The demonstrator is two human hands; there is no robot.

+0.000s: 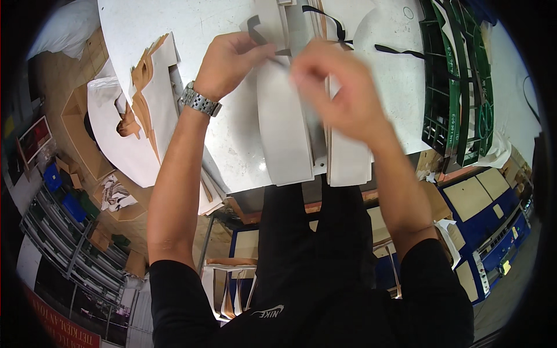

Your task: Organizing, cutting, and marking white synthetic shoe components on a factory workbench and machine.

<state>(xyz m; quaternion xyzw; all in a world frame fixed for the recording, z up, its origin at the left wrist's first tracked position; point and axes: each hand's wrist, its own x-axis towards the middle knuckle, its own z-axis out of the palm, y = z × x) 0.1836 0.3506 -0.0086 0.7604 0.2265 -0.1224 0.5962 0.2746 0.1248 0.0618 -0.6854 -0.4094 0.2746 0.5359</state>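
Note:
My left hand [229,64], wearing a metal wristwatch, pinches a black ribbon [255,30] over a long stack of white paper strips [284,127]. The ribbon lies across the upper part of that stack, and a dark length of it runs toward my right hand [339,87]. Motion smears the right hand's fingers, so I cannot make out what they hold. Below that hand lies a second stack of white strips [350,159], its lower end at the table's near edge. Beyond the hands, another black ribbon [328,16] curves across pale pieces.
A black ribbon [400,51] lies on the white table [232,156] at the right, near green plastic crates [458,110]. White and brown sheets [154,98] are piled on the left. A cardboard box [81,136] stands beyond the table's left side. A white bag [69,26] sits at the upper left.

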